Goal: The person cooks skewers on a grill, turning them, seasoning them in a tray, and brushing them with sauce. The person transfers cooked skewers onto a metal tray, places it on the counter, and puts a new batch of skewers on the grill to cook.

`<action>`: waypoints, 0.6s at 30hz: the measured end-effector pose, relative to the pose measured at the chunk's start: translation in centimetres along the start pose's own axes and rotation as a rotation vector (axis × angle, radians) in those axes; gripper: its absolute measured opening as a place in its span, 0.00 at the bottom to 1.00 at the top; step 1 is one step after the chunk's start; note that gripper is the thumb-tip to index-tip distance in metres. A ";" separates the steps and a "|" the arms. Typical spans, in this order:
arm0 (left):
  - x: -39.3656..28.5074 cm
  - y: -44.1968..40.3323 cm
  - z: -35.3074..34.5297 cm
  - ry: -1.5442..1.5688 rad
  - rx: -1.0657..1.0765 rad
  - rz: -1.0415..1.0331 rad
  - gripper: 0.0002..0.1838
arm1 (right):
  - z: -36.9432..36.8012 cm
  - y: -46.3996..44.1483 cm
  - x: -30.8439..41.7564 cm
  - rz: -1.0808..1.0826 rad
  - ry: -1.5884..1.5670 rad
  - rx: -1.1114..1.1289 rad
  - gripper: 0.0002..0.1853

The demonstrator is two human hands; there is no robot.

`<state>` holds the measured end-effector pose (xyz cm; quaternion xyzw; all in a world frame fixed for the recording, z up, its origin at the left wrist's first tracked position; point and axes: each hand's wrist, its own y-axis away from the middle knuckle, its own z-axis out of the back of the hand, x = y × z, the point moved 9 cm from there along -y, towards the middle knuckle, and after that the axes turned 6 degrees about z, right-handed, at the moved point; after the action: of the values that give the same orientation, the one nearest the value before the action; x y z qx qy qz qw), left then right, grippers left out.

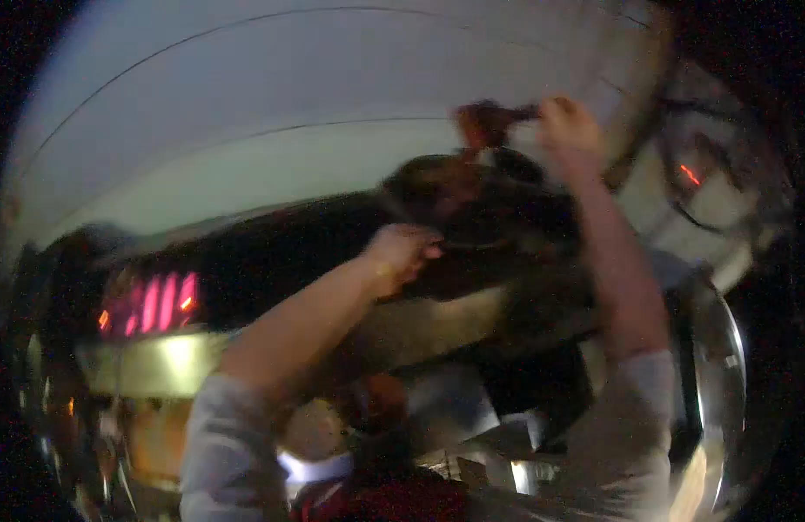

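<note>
Two bare arms reach up around a dark band [281,248], the landmark here, which runs across the middle of the view under a pale, curved surface [272,87]. Right hand [570,126] is above the band's right part, fingers closed on the near end of a red-brown object [483,126]. That object sits just above the band, its far end pointing left. Frame is blurred and dim, so its exact type is unclear; looks like a hand tool. Left hand [398,255] is in front of the band's middle, below and left of the object, fingers curled in. Cannot tell whether it pinches anything or just touches the band. Left sleeve [233,435] and right sleeve [642,400], both greyish, are below the band. Pink-lit strips [159,303] glow at the band's left part, with a yellowish panel [124,365] just under them. Short red light streak [690,175] is off to the band's upper right. Shiny curved edge [735,335] stands to the band's lower right. Dark red cloth [385,505] is well below the band.
</note>
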<state>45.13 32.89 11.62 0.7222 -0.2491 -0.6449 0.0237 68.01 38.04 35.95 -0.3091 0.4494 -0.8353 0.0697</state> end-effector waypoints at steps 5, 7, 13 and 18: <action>-1.1 9.8 9.6 0.147 -0.225 -0.176 0.09 | -4.4 3.7 -1.9 0.155 -0.445 0.245 0.13; -1.0 18.5 17.0 0.172 -0.357 -0.288 0.10 | -5.5 8.6 -0.2 0.279 0.269 0.326 0.13; 9.8 46.2 42.9 0.073 -1.151 -0.259 0.12 | -5.2 22.6 7.2 0.451 0.352 0.548 0.23; 18.3 50.5 54.8 0.195 -1.061 -0.161 0.11 | -6.6 26.7 12.3 0.366 0.268 0.402 0.26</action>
<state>-22.41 -2.67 3.53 0.6842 0.1699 -0.6119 0.3587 50.10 22.19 17.66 -0.0898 0.3287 -0.9143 0.2191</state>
